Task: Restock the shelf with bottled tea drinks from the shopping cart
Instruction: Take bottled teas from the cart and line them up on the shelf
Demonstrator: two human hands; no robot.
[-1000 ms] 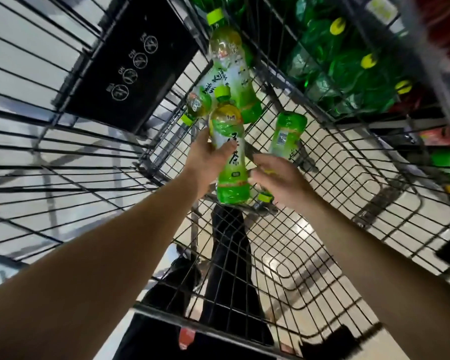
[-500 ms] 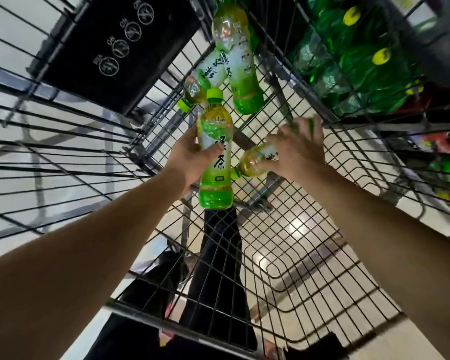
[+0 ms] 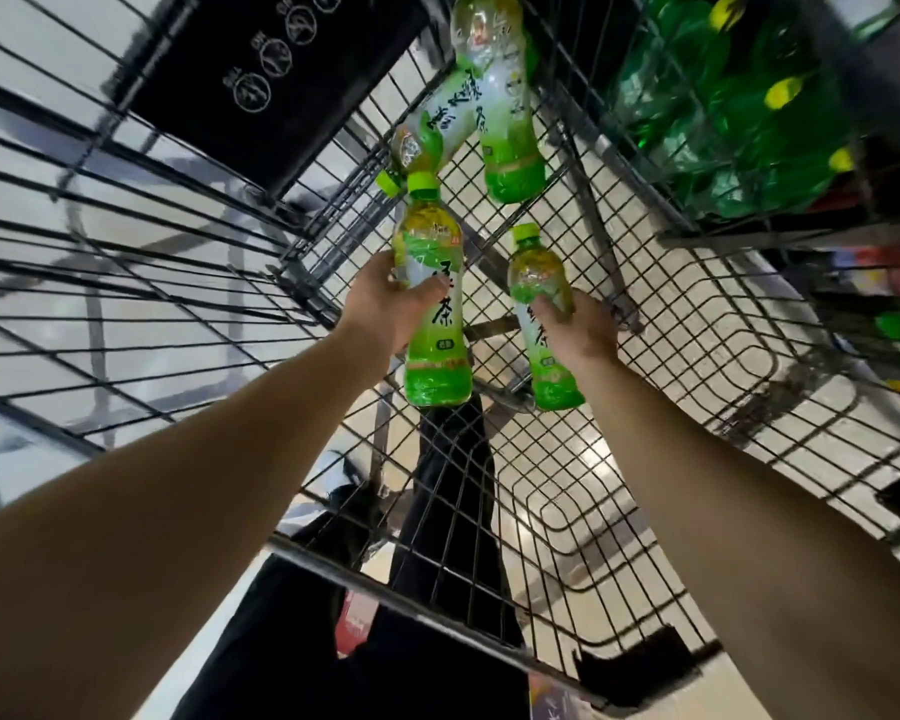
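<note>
Two bare forearms reach from the lower corners of the view into a wire shopping cart [image 3: 697, 324]; the left hand [image 3: 385, 304] has thumb and fingers curled around the middle of a bottled green tea, the left bottle [image 3: 432, 304], and the right hand [image 3: 585, 330] grips a second, the right bottle [image 3: 539, 314], around its label; each bottle lies against its own palm with its long axis running from a lime-green cap at 12 o'clock to a bright green base at 6 o'clock, close to in line with the forearm holding it; both appear lifted off the cart floor, side by side and not touching. Beyond the hands, toward 12 o'clock, two spare bottles [image 3: 494, 111] lie on their sides on the wire floor, crossing one another near the cart's far corner, the left hand being the nearer to them; the shelf stock [image 3: 723, 96], a blurred mass of green bottles with yellow caps, sits outside the cart wall at about 1 to 2 o'clock, on the right hand's side, so the carry will probably go up over the rim and rightward. The bottles are clear, smooth plastic with waisted bodies, glossy green-and-white labels bearing dark brush characters, and amber tea showing near the shoulders; the cart is thin grey metal mesh; a black placard [image 3: 281, 80] with white round symbols hangs at 11 o'clock; dark trousers show through the mesh below.
</note>
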